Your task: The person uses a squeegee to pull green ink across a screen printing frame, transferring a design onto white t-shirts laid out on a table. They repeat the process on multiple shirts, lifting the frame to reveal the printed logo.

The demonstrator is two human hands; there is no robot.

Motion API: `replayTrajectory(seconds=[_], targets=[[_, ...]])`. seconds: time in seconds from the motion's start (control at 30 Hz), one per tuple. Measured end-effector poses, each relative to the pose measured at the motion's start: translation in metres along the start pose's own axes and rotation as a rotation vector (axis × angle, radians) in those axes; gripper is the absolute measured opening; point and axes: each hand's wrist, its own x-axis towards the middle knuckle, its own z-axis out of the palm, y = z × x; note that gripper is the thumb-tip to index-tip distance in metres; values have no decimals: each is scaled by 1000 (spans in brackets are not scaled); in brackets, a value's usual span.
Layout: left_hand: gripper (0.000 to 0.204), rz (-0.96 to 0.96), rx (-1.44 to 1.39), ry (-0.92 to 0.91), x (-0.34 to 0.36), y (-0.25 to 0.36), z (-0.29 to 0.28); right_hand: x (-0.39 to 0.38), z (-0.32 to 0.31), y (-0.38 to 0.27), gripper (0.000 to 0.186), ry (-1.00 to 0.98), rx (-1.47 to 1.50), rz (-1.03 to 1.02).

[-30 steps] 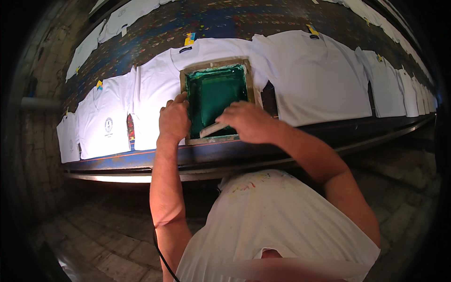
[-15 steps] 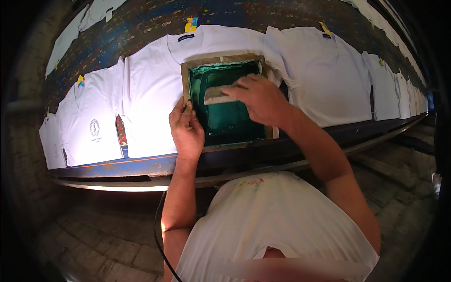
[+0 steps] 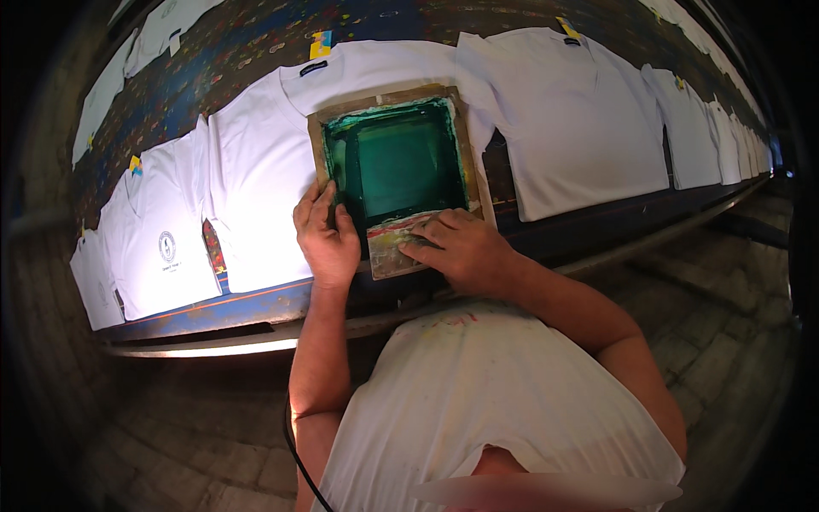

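Observation:
A wooden screen-printing frame (image 3: 319,145) with green mesh lies on the front of a white T-shirt (image 3: 256,162). My left hand (image 3: 328,239) is closed on the frame's left side near its lower corner. In my right hand (image 3: 465,252) is a paint-stained squeegee (image 3: 388,254), its edge along the near end of the mesh and its broad face tilted toward me. My right fingers press on top of it, and the thumb side is partly hidden. The shirt under the frame is mostly covered there.
To the left lies a white T-shirt with a dark round print (image 3: 168,247). Another white T-shirt (image 3: 580,128) lies to the right, with more beyond it along the curved table. The table's blue front edge (image 3: 256,299) runs close to my body; a black cable (image 3: 294,452) hangs by my left arm.
My right hand has drawn the squeegee from the mesh's middle toward me, to the near end of the frame. The left hand keeps its hold. The whole view has shifted slightly.

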Motion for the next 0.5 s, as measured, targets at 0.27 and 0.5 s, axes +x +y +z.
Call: replayTrajectory(seconds=[0.27, 0.5], targets=[[29, 127, -16, 70, -13, 1, -4, -38, 3, 26, 71, 534, 65, 401], [22, 140, -79, 153, -17, 19, -10, -57, 13, 63, 79, 330, 960, 627]])
